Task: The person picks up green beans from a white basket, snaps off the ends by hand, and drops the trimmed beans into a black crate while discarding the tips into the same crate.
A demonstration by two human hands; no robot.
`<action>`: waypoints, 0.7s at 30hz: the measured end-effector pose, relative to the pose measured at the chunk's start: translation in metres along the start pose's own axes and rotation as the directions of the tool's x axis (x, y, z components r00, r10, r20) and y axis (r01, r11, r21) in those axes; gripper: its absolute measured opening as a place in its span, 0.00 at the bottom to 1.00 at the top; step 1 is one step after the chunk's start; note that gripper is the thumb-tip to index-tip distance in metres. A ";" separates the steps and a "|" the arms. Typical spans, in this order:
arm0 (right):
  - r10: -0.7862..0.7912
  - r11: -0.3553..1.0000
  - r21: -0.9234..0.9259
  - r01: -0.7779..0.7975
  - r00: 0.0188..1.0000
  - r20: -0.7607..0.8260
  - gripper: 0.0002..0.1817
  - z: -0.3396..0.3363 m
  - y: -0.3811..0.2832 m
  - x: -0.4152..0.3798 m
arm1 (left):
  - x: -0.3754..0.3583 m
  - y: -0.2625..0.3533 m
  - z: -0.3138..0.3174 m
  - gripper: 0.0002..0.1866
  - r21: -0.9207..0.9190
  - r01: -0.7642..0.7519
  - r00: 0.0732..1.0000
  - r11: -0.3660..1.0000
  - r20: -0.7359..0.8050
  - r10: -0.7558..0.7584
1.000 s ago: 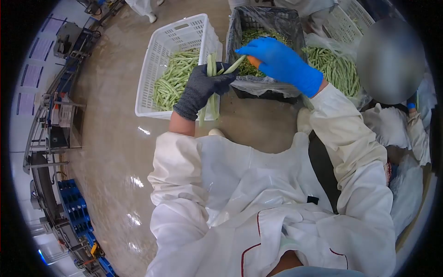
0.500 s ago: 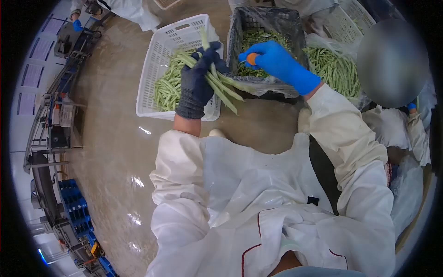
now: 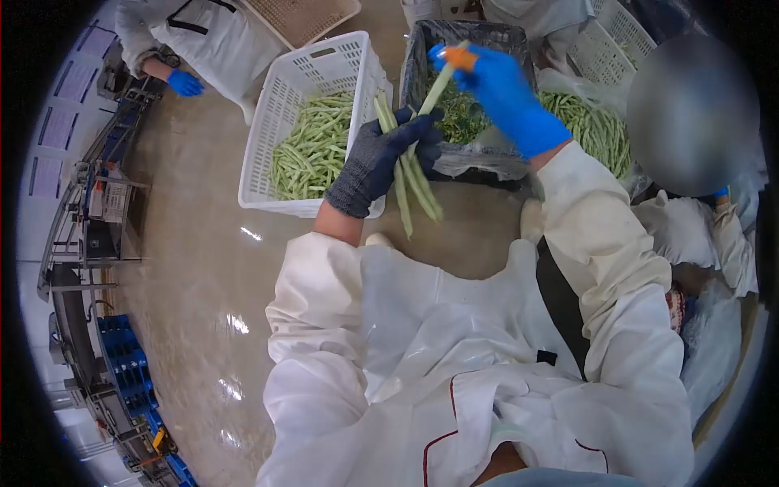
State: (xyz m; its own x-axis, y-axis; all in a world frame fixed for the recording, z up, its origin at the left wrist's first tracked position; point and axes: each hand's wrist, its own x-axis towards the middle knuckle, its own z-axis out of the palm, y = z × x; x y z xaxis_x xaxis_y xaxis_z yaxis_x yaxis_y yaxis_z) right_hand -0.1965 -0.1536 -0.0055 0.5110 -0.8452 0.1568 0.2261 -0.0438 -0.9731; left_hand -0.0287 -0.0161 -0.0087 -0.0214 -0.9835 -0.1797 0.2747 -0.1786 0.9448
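My left hand (image 3: 375, 159), in a dark grey knit glove, is closed around a few long green beans (image 3: 419, 185), whose ends stick out above and below the fingers. My right hand (image 3: 510, 101), in a blue glove, grips a small orange tool (image 3: 459, 58); its blade, if any, is hidden. The tool meets the upper tip of one bean that slants up from my left hand. Left of my hands stands a white slotted crate (image 3: 258, 154) holding cut green beans (image 3: 312, 150). Beneath my right hand is a black crate (image 3: 412, 69) lined with plastic, with green trimmings (image 3: 464, 114) inside.
A plastic bag of long beans (image 3: 596, 134) lies to the right, near a co-worker whose head is blurred. Another person in a white apron (image 3: 215, 49) stands at the upper left by a tan crate (image 3: 312, 18). Machinery (image 3: 89, 243) and blue crates (image 3: 130, 365) line the left.
My left hand has moved right, away from the white crate, and its beans hang steeper. My right hand has risen to a bean's tip. The upper-left co-worker has come further into view.
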 end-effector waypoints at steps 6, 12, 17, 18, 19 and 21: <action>-0.197 0.969 0.102 0.224 0.955 -0.221 0.13 -0.036 -0.024 0.010 | -0.002 -0.003 -0.024 0.14 0.152 0.055 0.964 0.987 -0.265 -0.013; -0.535 0.665 -0.233 0.710 0.670 0.515 0.14 0.033 -0.030 -0.052 | 0.004 0.007 -0.019 0.21 0.141 -0.283 0.937 0.949 -0.171 0.305; -0.324 0.565 -0.388 0.728 0.629 0.707 0.19 0.043 -0.015 -0.074 | 0.001 0.008 -0.028 0.19 0.341 -0.312 0.924 0.887 -0.110 0.367; -0.309 0.612 -0.398 0.684 0.669 0.676 0.20 0.036 -0.015 -0.074 | -0.004 0.017 -0.024 0.18 0.256 -0.163 0.965 0.953 -0.161 0.208; -0.265 0.628 -0.474 0.617 0.743 0.615 0.21 0.026 -0.008 -0.062 | -0.011 0.024 -0.018 0.16 0.342 -0.133 0.967 0.930 -0.160 0.197; -0.373 0.626 -0.534 0.568 0.820 0.434 0.22 0.015 -0.019 -0.051 | -0.019 0.026 -0.015 0.15 0.452 -0.072 0.978 0.889 -0.142 0.152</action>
State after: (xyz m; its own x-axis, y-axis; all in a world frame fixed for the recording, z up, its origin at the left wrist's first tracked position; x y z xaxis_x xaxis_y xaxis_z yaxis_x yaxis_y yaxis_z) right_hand -0.2146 -0.1019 0.0071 0.6945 -0.4457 0.5648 -0.0113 -0.7917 -0.6108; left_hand -0.0068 -0.0021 0.0153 0.1577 -0.9849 -0.0713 -0.1884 -0.1009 0.9769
